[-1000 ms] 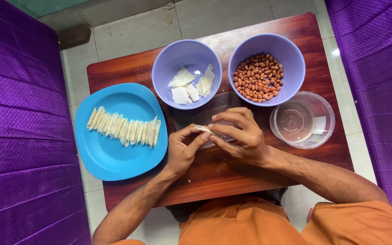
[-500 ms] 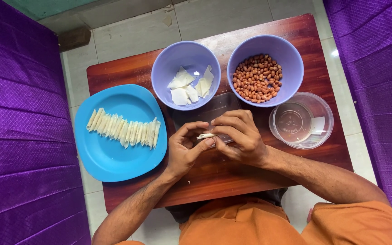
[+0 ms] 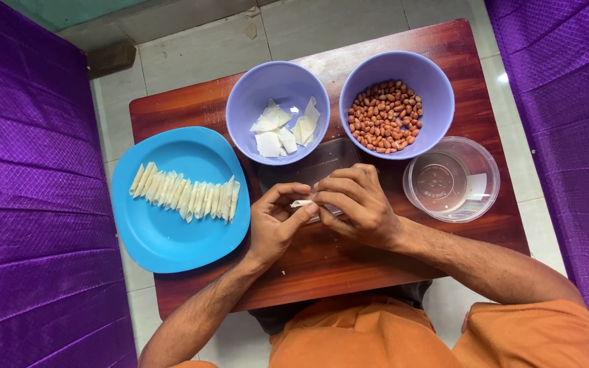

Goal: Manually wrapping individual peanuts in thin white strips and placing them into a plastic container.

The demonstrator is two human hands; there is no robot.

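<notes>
My left hand [image 3: 275, 225] and my right hand [image 3: 357, 208] meet over the middle of a small wooden table [image 3: 322, 266], both pinching one small pale wrapper roll [image 3: 301, 203] between fingertips. Left of them a blue plate [image 3: 165, 238] carries a row of several finished pale rolls [image 3: 184, 191]. Behind the hands stands a lilac bowl [image 3: 247, 102] with flat white wrapper pieces [image 3: 282, 129]. A second lilac bowl [image 3: 438, 88] to its right is filled with peanuts [image 3: 384, 116].
A clear round plastic container [image 3: 452, 178] sits right of my right hand. A clear flat lid or tray [image 3: 308, 169] lies under the hands. Purple quilted fabric [image 3: 28, 204] flanks the table on both sides. Tiled floor shows beyond the table's far edge.
The fingers have shifted slightly on the roll, and its pale end now shows more between the thumbs. Bowls, plate and container have stayed in place.
</notes>
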